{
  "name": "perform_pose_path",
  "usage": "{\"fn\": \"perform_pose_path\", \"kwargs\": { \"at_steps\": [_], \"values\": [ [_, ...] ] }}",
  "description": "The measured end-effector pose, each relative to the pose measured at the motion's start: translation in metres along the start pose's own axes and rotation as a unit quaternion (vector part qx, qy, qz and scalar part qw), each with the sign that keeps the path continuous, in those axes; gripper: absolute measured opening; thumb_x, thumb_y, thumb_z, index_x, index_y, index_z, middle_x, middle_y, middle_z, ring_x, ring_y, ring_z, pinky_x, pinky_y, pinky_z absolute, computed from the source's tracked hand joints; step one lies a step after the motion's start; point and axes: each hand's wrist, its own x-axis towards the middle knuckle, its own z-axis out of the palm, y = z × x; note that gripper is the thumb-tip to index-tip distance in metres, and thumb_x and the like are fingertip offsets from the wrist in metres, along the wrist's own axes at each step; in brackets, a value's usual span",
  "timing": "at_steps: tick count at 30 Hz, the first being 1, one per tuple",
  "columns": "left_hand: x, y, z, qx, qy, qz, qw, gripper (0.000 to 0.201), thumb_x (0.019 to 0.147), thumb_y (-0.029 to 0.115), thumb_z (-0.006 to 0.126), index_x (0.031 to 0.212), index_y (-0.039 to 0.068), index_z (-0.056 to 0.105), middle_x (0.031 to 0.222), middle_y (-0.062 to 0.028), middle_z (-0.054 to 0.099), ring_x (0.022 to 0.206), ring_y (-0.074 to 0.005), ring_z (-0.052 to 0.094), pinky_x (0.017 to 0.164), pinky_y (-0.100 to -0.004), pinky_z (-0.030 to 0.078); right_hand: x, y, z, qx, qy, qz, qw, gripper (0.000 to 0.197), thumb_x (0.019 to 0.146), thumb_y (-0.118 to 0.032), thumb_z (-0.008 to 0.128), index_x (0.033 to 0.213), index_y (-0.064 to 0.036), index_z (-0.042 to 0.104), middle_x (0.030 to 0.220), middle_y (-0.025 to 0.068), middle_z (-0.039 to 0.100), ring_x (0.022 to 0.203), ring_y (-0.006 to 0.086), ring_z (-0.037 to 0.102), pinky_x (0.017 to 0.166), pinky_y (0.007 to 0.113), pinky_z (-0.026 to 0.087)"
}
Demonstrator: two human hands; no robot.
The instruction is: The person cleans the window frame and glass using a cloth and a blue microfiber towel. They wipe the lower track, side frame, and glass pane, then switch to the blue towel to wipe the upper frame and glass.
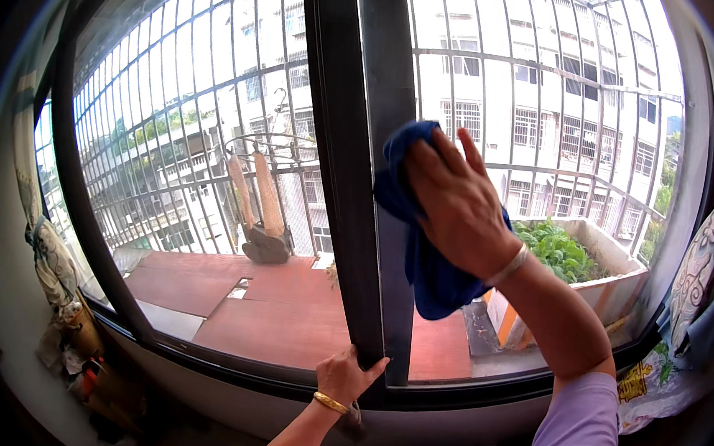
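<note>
Our right hand [459,204], fingers partly spread, holds a crumpled deep-blue cloth [440,284] against the dark metal window frame [343,138] at three o'clock; our left hand [346,379] touches it at six, grip unclear.

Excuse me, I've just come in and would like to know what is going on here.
A person is at a window. Their right hand holds a blue cloth up at the window, where it overlaps a dark upright and the glass beside it. Their left hand holds the lower end of the dark sash frame. Beyond the glass are green plants in a pale box and metal bars.
</note>
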Motion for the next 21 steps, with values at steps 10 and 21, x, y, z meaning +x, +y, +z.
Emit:
{"fn": "perform_pose_path", "kwargs": {
  "at_steps": [10,21],
  "values": [
    [-0.002,0.009,0.011,-0.037,0.023,0.01,0.999,0.061,0.073,0.065,0.067,0.065,0.005,0.06,0.059,-0.0133,0.062,0.057,-0.0325,0.065,0.052,-0.0403,0.051,0.14,0.06,-0.016,-0.126,0.137,-0.027,0.982,0.044,0.073,-0.015,0.07,0.114,-0.0038,0.059,0.122,0.0127,0.057,0.121,0.0316,0.05,0.104,0.044,0.037],
    [0.001,0.032,0.005,-0.022,-0.028,0.023,0.999,0.063,0.075,0.067,0.063,0.075,0.004,0.064,0.064,-0.014,0.065,0.062,-0.0317,0.067,0.056,-0.0398,0.052,-0.045,-0.008,-0.005,-0.011,-0.037,-0.015,0.999,0.038,0.072,-0.011,0.066,0.108,0.0004,0.064,0.123,0.0118,0.054,0.127,0.0319,0.044,0.113,0.05,0.026]
  ]
}}
